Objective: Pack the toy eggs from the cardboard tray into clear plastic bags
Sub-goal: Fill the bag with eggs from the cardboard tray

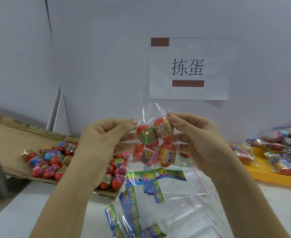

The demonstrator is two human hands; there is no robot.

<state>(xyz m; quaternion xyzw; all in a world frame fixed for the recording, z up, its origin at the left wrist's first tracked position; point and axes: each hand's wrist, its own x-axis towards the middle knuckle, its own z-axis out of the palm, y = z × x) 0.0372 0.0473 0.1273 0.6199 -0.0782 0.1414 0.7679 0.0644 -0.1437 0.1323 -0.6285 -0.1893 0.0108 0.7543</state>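
Film as thin as this clear plastic bag (149,111) is soft, slippery and quick to crumple, while the four toy eggs (154,145) inside look light, hard and apt to roll, so I judge the safest hold to be at the mouth above them, one side each. Left hand (105,134) and right hand (198,134) do just that: their fingers (132,121) are curled, pinching the bag's upper edges against the thumbs. The bag hangs in the air over the worktop (29,212), just right of the cardboard tray (12,134) where loose eggs (52,160) lie.
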